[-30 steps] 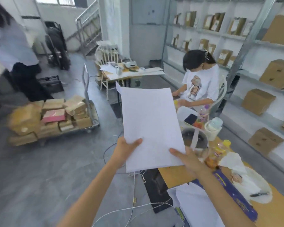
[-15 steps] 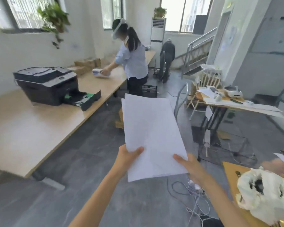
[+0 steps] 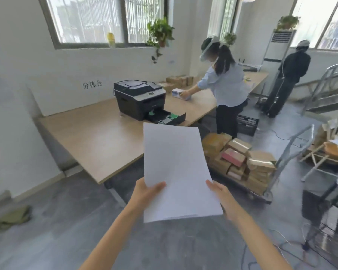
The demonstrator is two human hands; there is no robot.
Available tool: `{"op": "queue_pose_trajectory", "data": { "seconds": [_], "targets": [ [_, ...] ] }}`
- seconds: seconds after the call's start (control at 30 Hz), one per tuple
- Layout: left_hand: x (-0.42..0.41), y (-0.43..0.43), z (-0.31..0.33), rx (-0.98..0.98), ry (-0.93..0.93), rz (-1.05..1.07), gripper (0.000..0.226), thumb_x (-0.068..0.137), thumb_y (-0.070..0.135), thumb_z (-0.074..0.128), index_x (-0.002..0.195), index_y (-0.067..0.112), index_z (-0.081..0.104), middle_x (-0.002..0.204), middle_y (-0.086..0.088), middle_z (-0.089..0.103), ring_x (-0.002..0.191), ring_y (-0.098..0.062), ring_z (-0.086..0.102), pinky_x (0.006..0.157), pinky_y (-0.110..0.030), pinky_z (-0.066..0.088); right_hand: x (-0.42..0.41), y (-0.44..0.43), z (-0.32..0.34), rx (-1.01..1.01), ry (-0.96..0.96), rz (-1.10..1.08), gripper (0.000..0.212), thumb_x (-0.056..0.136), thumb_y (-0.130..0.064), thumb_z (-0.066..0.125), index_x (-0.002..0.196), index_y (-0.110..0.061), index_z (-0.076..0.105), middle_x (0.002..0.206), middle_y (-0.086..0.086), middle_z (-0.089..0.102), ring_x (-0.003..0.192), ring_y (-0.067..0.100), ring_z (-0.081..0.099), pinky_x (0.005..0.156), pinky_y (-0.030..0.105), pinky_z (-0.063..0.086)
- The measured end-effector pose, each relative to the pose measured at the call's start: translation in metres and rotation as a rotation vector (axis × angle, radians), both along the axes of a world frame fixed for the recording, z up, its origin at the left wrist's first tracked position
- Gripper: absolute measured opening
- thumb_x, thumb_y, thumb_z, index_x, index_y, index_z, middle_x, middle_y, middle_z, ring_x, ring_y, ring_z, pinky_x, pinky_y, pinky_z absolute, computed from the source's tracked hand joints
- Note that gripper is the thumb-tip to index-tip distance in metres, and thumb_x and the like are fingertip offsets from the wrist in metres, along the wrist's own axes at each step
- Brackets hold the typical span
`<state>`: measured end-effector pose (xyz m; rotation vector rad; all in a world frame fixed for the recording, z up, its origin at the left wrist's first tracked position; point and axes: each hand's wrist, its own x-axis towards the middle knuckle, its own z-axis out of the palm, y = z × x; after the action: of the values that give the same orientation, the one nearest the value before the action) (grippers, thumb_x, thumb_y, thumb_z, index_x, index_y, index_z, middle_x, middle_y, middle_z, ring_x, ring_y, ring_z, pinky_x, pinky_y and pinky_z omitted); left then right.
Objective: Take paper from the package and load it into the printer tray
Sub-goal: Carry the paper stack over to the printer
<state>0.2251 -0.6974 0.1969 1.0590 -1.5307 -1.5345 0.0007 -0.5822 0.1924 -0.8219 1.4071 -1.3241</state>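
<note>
— Daylit windows line the back wall of a workroom; what sits beneath them, starting at the left?

— First comes a long wooden bench (image 3: 98, 137), bare along its near end. Farther along it stands a dark printer (image 3: 140, 98) with its paper tray (image 3: 167, 118) pulled out toward the room, green guides showing and no sheets visible inside.

— And the paper itself?

— A thin white stack of paper (image 3: 176, 168) is held up in the middle of the view, off the bench and well short of the tray, over grey floor. The left hand (image 3: 147, 193) pinches its lower left edge, thumb on top and fingers closed beneath; the right hand (image 3: 221, 197) braces the lower right edge, thumb on the sheet, its other fingers hidden behind the stack.

— Which step is this?

— By the look of it, the carry: paper is out of the package and on its way, loading not yet begun. No package is in view.

— What does the next move call for?

— Probably closing the gap to the bench, then lowering the stack flat, squaring it to the green guides and sliding it into the tray without letting the corners curl.

— Anything to the right?

— A person in a pale shirt (image 3: 228, 88) leans over the bench beyond the printer, and a cart of cardboard parcels (image 3: 240, 162) stands just beside the bench's end, near the approach.
</note>
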Motion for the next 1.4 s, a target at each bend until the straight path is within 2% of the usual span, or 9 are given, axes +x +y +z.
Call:
{"op": "queue_pose_trajectory", "data": {
  "seconds": [0.13, 0.33, 0.47, 0.57, 0.8, 0.9, 1.0, 1.13, 1.4],
  "targets": [
    [-0.017, -0.015, -0.002, -0.01, 0.021, 0.049, 0.016, 0.079, 0.021, 0.074, 0.093, 0.023, 0.066, 0.092, 0.007, 0.072, 0.074, -0.002, 0.071, 0.058, -0.016, 0.054, -0.027, -0.045, 0.009, -0.028, 0.005, 0.08, 0.041, 0.089, -0.036, 0.053, 0.121, -0.011, 0.057, 0.115, 0.008, 0.07, 0.105, 0.028, 0.067, 0.095, 0.046, 0.05],
    [-0.065, -0.036, -0.002, 0.022, 0.053, 0.148, 0.017, 0.08, 0.021, 0.073, 0.095, 0.021, 0.066, 0.092, 0.005, 0.073, 0.076, -0.007, 0.072, 0.06, -0.018, 0.056, -0.078, -0.091, 0.016, -0.082, 0.043, 0.185, 0.032, 0.095, -0.029, 0.048, 0.121, -0.011, 0.055, 0.115, 0.008, 0.069, 0.102, 0.027, 0.067, 0.091, 0.046, 0.053],
    [-0.084, -0.047, -0.007, 0.048, 0.058, 0.195, 0.023, 0.082, 0.023, 0.071, 0.102, 0.014, 0.066, 0.102, -0.006, 0.072, 0.09, -0.023, 0.071, 0.073, -0.032, 0.06, -0.099, -0.112, 0.014, -0.098, 0.037, 0.226, 0.039, 0.089, -0.032, 0.051, 0.121, -0.01, 0.054, 0.114, 0.008, 0.068, 0.1, 0.026, 0.068, 0.086, 0.043, 0.055],
    [-0.089, -0.053, -0.012, 0.087, 0.07, 0.261, 0.028, 0.085, 0.024, 0.068, 0.108, 0.011, 0.063, 0.107, -0.009, 0.07, 0.093, -0.025, 0.07, 0.081, -0.04, 0.058, -0.106, -0.124, 0.006, -0.089, 0.01, 0.23, 0.034, 0.094, -0.026, 0.049, 0.122, -0.008, 0.055, 0.118, 0.012, 0.066, 0.103, 0.028, 0.066, 0.088, 0.045, 0.054],
    [-0.083, -0.08, -0.025, 0.111, 0.125, 0.342, 0.033, 0.088, 0.022, 0.062, 0.119, 0.008, 0.06, 0.108, -0.008, 0.069, 0.091, -0.022, 0.07, 0.069, -0.028, 0.061, -0.102, -0.165, -0.014, -0.038, -0.053, 0.243, 0.032, 0.095, -0.023, 0.049, 0.124, -0.008, 0.055, 0.124, 0.014, 0.064, 0.109, 0.033, 0.064, 0.093, 0.052, 0.051],
    [-0.077, -0.101, -0.027, 0.115, 0.161, 0.348, 0.028, 0.091, 0.023, 0.059, 0.115, 0.01, 0.061, 0.102, -0.003, 0.071, 0.084, -0.017, 0.071, 0.068, -0.028, 0.061, -0.096, -0.191, -0.018, -0.035, -0.057, 0.25, 0.032, 0.096, -0.021, 0.048, 0.124, -0.008, 0.055, 0.124, 0.013, 0.064, 0.109, 0.033, 0.064, 0.092, 0.05, 0.052],
    [-0.067, -0.132, -0.029, 0.132, 0.192, 0.379, 0.022, 0.096, 0.028, 0.05, 0.102, 0.012, 0.065, 0.096, -0.003, 0.071, 0.078, -0.016, 0.071, 0.067, -0.029, 0.06, -0.086, -0.222, -0.023, -0.033, -0.069, 0.253, 0.03, 0.096, -0.02, 0.048, 0.122, -0.01, 0.056, 0.122, 0.01, 0.065, 0.107, 0.03, 0.065, 0.087, 0.044, 0.056],
    [-0.05, -0.17, -0.031, 0.129, 0.159, 0.387, 0.02, 0.097, 0.029, 0.048, 0.101, 0.017, 0.063, 0.104, -0.011, 0.069, 0.09, -0.028, 0.068, 0.083, -0.045, 0.056, -0.07, -0.261, -0.031, -0.018, -0.081, 0.234, 0.032, 0.095, -0.02, 0.048, 0.125, -0.007, 0.054, 0.125, 0.014, 0.063, 0.109, 0.034, 0.063, 0.088, 0.046, 0.055],
    [-0.036, -0.223, -0.03, 0.11, 0.126, 0.361, 0.016, 0.096, 0.028, 0.05, 0.098, 0.018, 0.063, 0.103, -0.011, 0.068, 0.09, -0.029, 0.066, 0.084, -0.047, 0.055, -0.056, -0.306, -0.037, 0.008, -0.089, 0.183, 0.026, 0.095, -0.022, 0.049, 0.119, -0.015, 0.059, 0.122, 0.009, 0.065, 0.108, 0.031, 0.064, 0.09, 0.048, 0.053]
  ]
}}
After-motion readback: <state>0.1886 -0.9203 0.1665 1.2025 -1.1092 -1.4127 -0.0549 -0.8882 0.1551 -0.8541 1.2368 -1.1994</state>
